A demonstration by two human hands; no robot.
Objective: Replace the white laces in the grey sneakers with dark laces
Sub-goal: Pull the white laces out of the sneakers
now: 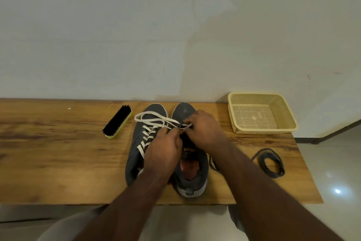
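Fingers of both hands (left [163, 150], right [205, 129]) pinch white lace [150, 116].

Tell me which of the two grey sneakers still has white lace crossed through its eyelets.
The left sneaker, beside the brush: white lace crosses its front. The right sneaker, under both hands, shows none down its opening.

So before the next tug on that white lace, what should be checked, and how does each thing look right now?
1. Both hands on the white lace: ok; left hand and right hand pinch it.
2. Right sneaker steady on the table: ok.
3. Left sneaker still fully laced white: ok, not yet started.
4. Dark lace within reach: ok, coiled to the right.
5. Basket free for old laces: ok.
6. Lace clear of the eyelets: cannot tell, fingers hide them.
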